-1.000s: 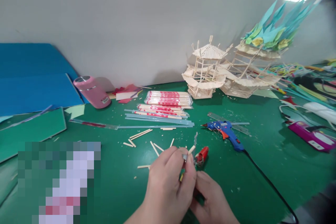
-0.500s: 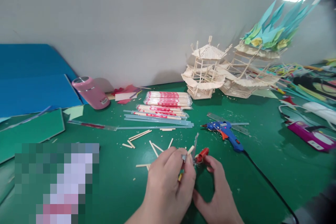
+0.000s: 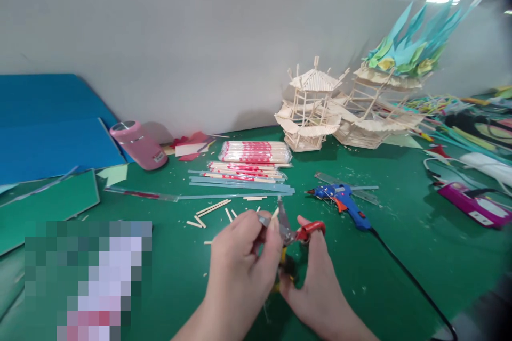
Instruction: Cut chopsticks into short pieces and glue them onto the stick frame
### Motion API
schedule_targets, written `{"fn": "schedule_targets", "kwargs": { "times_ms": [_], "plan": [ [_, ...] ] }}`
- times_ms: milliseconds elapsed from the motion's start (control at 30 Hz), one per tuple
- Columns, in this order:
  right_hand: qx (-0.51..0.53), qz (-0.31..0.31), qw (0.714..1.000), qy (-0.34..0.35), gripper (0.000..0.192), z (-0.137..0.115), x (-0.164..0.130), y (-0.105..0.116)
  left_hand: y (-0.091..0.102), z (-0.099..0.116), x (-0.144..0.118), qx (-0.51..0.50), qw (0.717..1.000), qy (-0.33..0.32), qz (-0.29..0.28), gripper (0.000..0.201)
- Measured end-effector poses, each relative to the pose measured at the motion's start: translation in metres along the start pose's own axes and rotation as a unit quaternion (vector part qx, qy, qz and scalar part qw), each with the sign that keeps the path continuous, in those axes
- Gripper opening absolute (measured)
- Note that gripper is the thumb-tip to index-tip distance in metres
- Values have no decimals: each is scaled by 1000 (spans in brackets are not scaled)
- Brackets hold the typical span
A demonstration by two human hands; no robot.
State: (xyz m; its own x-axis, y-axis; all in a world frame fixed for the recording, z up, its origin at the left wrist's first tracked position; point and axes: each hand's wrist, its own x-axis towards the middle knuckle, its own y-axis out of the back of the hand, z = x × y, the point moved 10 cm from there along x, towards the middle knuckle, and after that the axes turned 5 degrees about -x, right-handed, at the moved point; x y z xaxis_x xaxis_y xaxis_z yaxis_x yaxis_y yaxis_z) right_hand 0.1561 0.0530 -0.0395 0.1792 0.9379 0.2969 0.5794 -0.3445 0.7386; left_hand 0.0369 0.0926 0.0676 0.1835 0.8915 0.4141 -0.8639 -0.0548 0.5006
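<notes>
Now, starting at my left, a pink bottle lies on the green table by the blue boards. Nearer the middle, my left hand pinches a short wooden stick between fingertips. Just beside it, my right hand grips the red-handled scissors, blades parted around the stick. Further right rests the blue glue gun.

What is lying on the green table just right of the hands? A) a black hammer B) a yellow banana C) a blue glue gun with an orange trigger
C: the blue glue gun with an orange trigger lies on the green table, its black cord trailing right.
</notes>
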Motion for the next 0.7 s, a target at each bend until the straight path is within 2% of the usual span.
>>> {"fn": "schedule_targets", "kwargs": {
  "times_ms": [200, 467, 600, 700],
  "plan": [
    [-30, -70, 997, 6, 67, 2, 17, 7, 4, -28, 3, -73, 993, 97, -11, 25],
    [7, -108, 994, 17, 41, 1, 23, 4, 9, -37, 4, -85, 988, 126, -2, 31],
    [13, -123, 992, 24, 43, 1, 21, 2, 7, -43, 4, -109, 985, 132, -7, 30],
    [44, -143, 988, 26, 43, 0, 20, -1, -1, -50, 4, -126, 981, 141, -35, 26]
  ]
}}
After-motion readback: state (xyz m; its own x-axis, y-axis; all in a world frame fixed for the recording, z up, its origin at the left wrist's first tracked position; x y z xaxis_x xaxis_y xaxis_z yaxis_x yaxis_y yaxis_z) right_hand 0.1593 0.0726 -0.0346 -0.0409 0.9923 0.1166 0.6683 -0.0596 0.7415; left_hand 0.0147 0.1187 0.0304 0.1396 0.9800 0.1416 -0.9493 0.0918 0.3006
